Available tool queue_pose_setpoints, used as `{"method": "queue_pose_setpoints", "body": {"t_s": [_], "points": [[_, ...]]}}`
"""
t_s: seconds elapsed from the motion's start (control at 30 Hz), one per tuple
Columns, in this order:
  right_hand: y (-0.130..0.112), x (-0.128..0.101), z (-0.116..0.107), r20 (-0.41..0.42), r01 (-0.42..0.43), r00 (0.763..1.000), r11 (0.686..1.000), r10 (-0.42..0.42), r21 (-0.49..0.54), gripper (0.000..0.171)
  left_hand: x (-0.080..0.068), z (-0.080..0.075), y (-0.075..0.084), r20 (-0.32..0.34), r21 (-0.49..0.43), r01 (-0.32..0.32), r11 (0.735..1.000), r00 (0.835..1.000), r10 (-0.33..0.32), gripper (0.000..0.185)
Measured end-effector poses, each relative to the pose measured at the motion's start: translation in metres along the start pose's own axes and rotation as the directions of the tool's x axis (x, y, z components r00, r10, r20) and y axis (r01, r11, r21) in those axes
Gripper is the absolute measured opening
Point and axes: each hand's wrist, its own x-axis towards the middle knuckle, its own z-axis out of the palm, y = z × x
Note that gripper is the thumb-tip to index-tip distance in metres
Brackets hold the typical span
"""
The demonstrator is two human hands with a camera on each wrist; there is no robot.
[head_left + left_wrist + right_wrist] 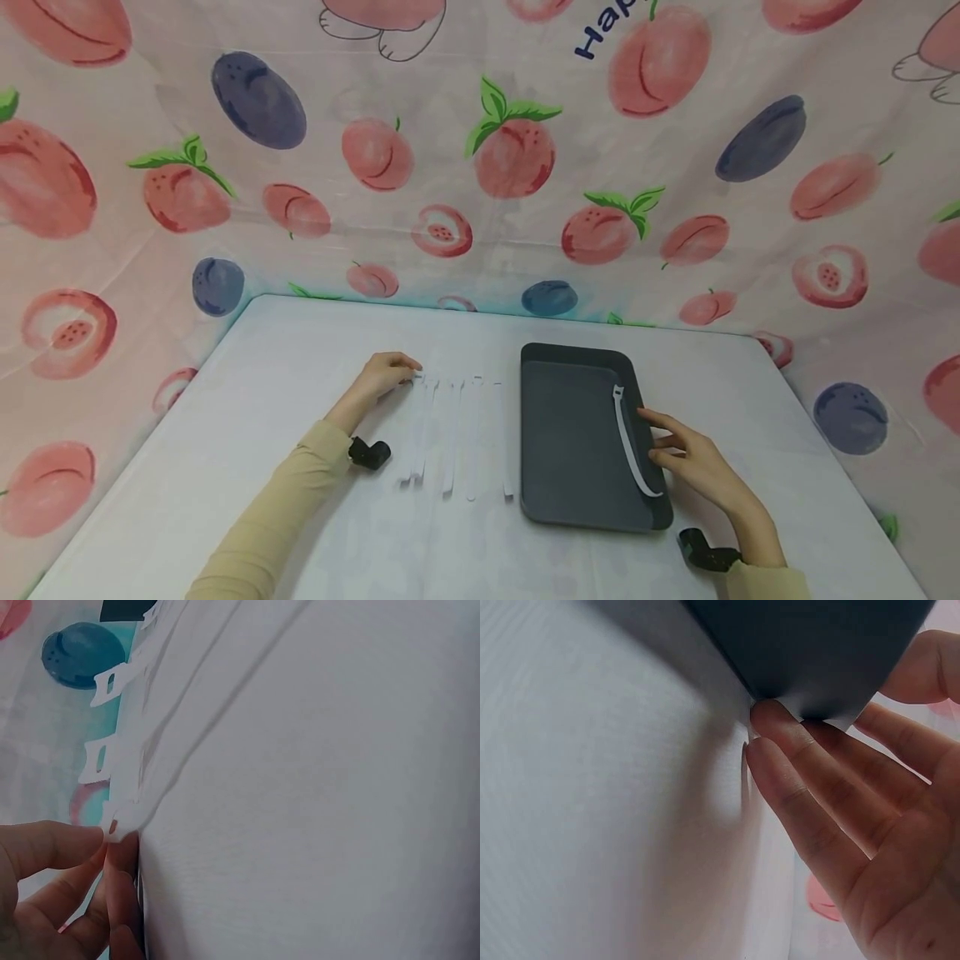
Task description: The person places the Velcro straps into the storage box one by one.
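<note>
Left hand [386, 372] lies low at the end of its outstretched arm, fingertips [90, 844] bunched together, seemingly pinching, though the view is tight. Right hand [693, 458] is set forward too, fingers [802, 750] straight and relaxed, thumb apart.

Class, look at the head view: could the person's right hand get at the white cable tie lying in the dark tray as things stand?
Probably yes. The right hand rests against the tray at its right edge, and the cable tie lies uncovered just inside that rim.

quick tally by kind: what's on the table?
White ties on the table: 5
White tie in the tray: 1
Grey tray: 1
Total: 7
</note>
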Motion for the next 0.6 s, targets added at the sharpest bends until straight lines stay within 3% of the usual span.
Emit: {"method": "queue_pose_setpoints", "body": {"t_s": [0.6], "points": [[-0.0019,-0.0009,-0.0009,0.008,-0.007,1.0,1.0,0.007,0.001,0.057,-0.0009,-0.0029,-0.0016,0.0,-0.02,-0.015,1.0,1.0,0.015,0.025]]}}
